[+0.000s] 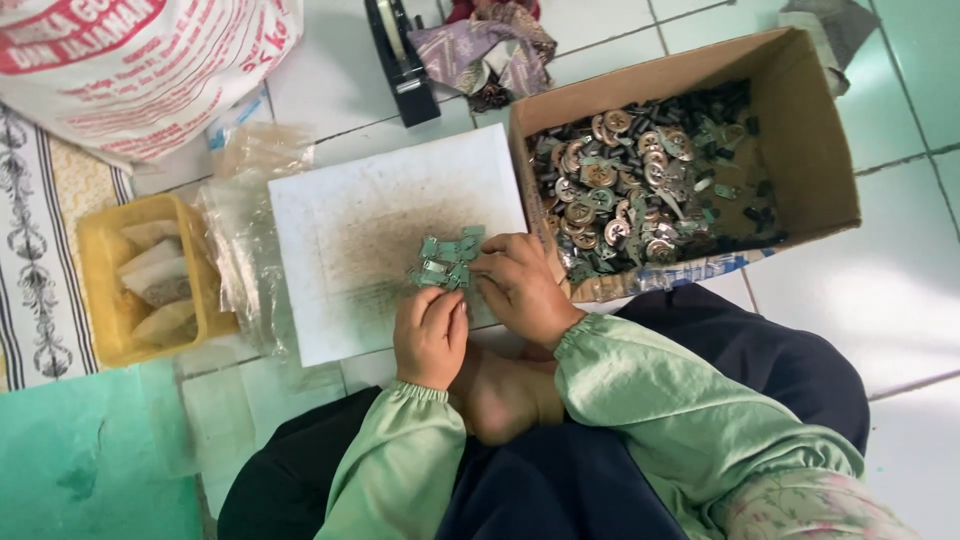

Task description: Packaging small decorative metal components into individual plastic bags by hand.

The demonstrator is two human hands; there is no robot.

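Observation:
A small heap of green metal pieces point(449, 260) lies on a stained white board point(340, 200) on the floor. My left hand point(430, 335) rests at the board's near edge, fingers curled, just below the heap; what it pinches is hidden. My right hand point(520, 285) lies to the right of the heap, fingertips touching the pieces. Both arms wear light green sleeves. A bare foot shows under my wrists.
An open cardboard box point(810, 130) of round metal parts and green pieces stands at the right. A yellow tray point(95, 260) with small bags and clear plastic bags point(245, 210) lie left. A tape dispenser point(400, 60), cloth and a printed sack point(140, 60) lie beyond.

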